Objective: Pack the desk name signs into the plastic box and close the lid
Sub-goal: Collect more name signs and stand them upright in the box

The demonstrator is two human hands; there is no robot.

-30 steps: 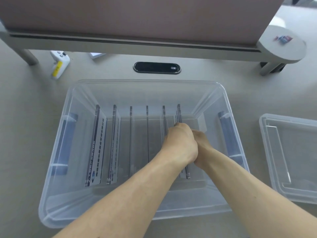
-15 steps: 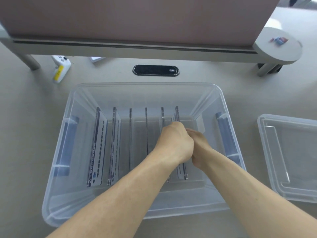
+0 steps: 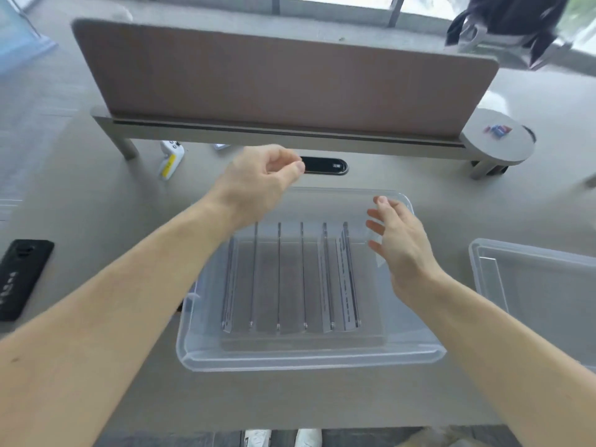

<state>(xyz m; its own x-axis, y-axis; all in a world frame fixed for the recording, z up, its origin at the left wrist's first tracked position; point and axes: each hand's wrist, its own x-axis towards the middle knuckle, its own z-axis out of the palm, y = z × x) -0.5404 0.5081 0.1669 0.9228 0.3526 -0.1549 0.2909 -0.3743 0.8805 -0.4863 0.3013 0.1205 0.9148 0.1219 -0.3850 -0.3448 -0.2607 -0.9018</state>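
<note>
A clear plastic box (image 3: 309,358) stands on the desk in front of me. Several clear desk name signs (image 3: 290,275) stand on edge inside it in a row, side by side. My left hand (image 3: 258,182) hovers above the box's far left corner, fingers loosely curled, holding nothing. My right hand (image 3: 398,246) hangs over the box's right side, fingers spread, empty. The clear lid (image 3: 541,285) lies flat on the desk to the right of the box.
A brown divider panel (image 3: 283,82) on a grey rail crosses the desk behind the box. A black cable port (image 3: 325,165) and a white controller (image 3: 171,156) lie near it. A black phone (image 3: 19,279) rests at the left edge. A dark bag (image 3: 516,24) is far right.
Both hands have lifted out of the box and let go of the rightmost sign, which now stands in the row. The head view has pulled back and tilted up.
</note>
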